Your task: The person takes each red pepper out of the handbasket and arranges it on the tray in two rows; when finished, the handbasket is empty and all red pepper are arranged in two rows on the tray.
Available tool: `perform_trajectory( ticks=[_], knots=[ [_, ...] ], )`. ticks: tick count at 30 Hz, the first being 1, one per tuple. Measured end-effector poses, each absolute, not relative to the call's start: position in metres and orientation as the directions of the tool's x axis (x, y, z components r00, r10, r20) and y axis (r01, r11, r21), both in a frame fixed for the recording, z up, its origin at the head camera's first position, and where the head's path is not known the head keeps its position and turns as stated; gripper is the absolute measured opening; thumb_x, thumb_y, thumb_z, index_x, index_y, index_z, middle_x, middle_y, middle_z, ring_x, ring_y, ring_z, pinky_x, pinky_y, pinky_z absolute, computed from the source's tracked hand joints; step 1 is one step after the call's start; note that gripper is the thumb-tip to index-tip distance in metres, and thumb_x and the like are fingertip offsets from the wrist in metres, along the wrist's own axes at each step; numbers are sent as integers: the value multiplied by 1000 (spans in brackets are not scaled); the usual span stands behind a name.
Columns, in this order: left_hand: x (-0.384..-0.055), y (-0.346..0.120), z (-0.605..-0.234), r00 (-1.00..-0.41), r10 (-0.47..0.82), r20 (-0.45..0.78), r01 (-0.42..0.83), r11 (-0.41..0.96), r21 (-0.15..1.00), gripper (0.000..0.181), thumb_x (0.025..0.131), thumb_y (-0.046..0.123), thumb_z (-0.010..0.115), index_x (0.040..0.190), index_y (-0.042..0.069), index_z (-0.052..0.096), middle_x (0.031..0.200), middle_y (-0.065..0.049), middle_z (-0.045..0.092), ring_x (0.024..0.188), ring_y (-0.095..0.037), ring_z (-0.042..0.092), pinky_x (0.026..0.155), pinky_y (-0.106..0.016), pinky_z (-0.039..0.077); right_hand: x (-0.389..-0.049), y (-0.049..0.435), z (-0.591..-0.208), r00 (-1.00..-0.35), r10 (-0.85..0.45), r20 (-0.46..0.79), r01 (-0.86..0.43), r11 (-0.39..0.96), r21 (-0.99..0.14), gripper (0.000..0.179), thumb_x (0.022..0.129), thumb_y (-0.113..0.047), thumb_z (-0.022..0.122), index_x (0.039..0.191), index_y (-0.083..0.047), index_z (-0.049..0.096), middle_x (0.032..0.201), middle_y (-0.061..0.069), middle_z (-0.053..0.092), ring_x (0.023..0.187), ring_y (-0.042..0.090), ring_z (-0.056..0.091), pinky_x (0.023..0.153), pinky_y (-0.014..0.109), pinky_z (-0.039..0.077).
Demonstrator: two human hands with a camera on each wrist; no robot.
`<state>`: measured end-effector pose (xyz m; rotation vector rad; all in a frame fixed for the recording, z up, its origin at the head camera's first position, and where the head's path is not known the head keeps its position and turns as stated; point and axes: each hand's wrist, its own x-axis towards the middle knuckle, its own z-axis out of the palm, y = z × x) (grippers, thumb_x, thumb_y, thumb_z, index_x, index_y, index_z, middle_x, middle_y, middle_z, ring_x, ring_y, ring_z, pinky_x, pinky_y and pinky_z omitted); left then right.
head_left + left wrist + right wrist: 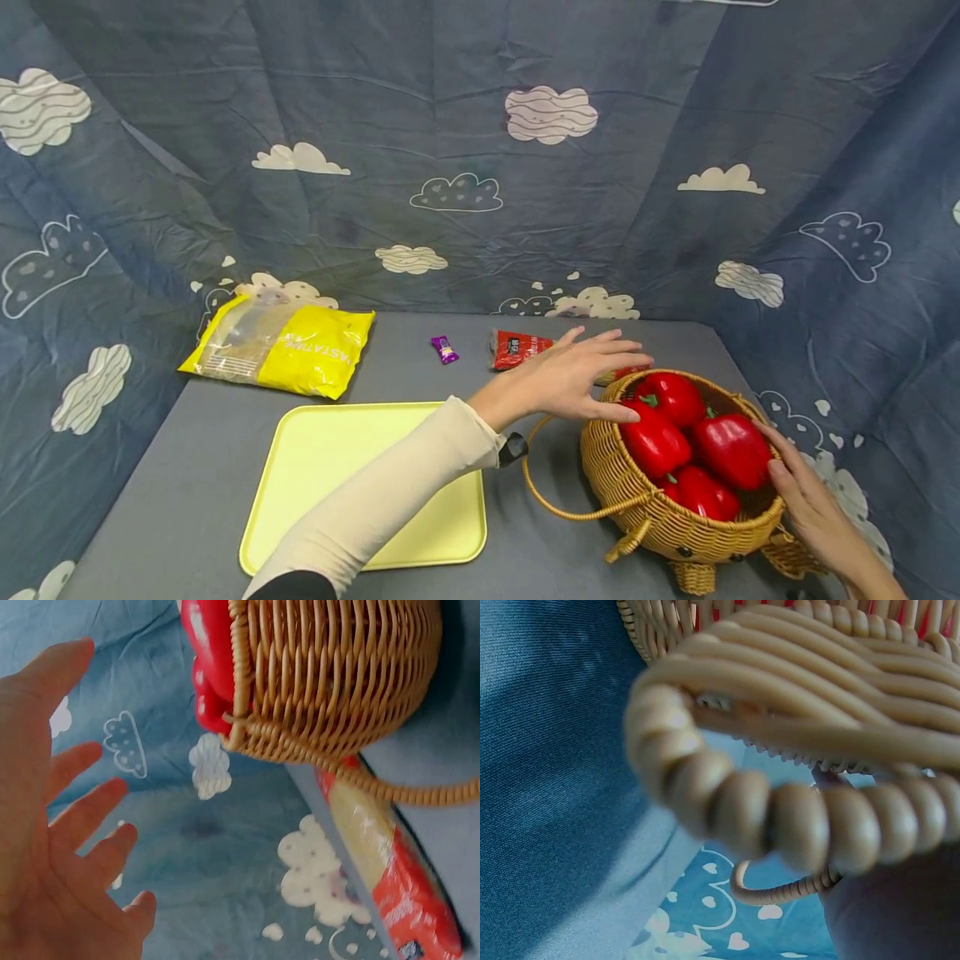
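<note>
A tan wicker basket (622, 492), with feet and eyes like an animal, stands at the right of the table. It holds several red bell peppers (731, 450). Over the basket's left rim my left hand (566, 375) hovers, fingers spread and holding nothing; the left wrist view shows the palm (67, 877) apart from the basket. Against the right rim rests my right hand (813, 500), its fingers extended and the thumb beside a pepper. In the right wrist view a woven part of the basket (780, 682) hides most of that hand.
A pale yellow tray (300, 467) lies left of the basket. Behind it are a yellow bag (315, 350) and a small purple wrapped candy (444, 350). A red packet (513, 348) with a clear section runs behind the basket. The basket's loop handle (547, 500) hangs leftward.
</note>
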<state>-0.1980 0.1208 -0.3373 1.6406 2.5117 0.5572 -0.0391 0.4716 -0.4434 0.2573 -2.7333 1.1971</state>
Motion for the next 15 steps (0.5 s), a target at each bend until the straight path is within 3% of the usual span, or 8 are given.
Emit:
perform_trajectory(
  ticks=[7,15],
  knots=[
    [-196,143,-353,-380,920,99,872,321,370,71,93,57,61,155,28,38,162,8,32,154,-9,16,126,-45,9,-39,473,-445,-975,-88,203,-208,670,-712,53,109,-6,30,160,-10,17,143,-33,26,121,-22,32,88,-1,32],
    [-198,162,-374,-323,940,110,830,225,511,70,90,49,70,150,24,46,158,5,39,146,-3,32,117,-14,21,-38,473,-444,-979,-76,191,-191,677,-711,53,109,-9,29,161,-12,17,143,-34,25,121,-22,31,89,-1,30]
  ],
)
